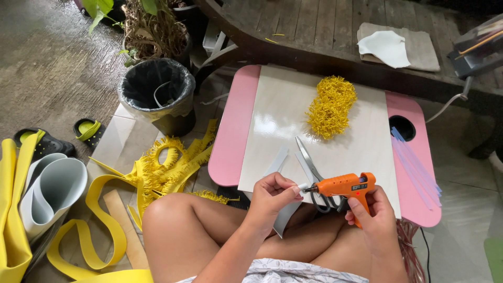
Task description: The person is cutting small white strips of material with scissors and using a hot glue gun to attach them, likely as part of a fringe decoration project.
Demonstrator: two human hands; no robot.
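The right hand grips the handle of an orange glue gun, fingers wrapped around it. The gun's nozzle points left and meets a small white strip pinched between the fingertips of the left hand. Both hands work at the near edge of the pink lap table, above the person's folded legs.

Status, judged from the layout:
- Done: one finished-looking bundle of yellow fringe lies on the table's pale top, toward the far side. Several pale strips are already cut and lie just behind the left hand, next to the scissors, which rest open behind the glue gun.
- In hand: glue appears to be going onto the white strip; whether any has left the nozzle cannot be told.
- Left: a heap of loose yellow fringe lies on the floor left of the table, near the black bin. Spare glue sticks lie on the table's right edge.
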